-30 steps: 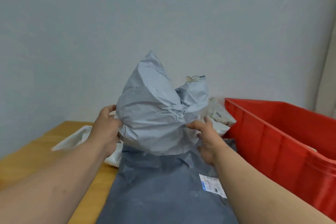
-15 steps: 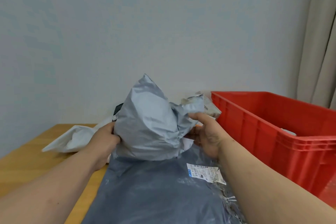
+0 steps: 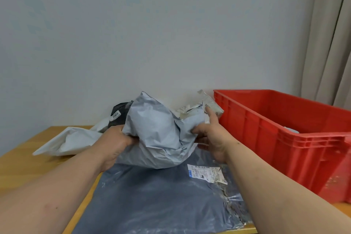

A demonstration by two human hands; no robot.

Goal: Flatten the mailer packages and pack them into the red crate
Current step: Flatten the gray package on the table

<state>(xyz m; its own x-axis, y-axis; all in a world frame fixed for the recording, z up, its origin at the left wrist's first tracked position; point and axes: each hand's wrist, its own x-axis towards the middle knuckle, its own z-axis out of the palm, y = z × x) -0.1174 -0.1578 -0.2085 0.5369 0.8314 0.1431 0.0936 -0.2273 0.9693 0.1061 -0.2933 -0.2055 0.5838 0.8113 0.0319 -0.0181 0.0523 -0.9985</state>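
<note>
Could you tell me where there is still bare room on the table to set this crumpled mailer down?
Bare wood shows on the table at its left front, between the white mailer and the dark flat mailer. The back is crowded: the black mailer and other mailers sit behind the crumpled grey mailer, held by the left hand and right hand. The red crate fills the right.

two hands (image 3: 114,138), four mailers (image 3: 157,135), one red crate (image 3: 284,138)
</note>
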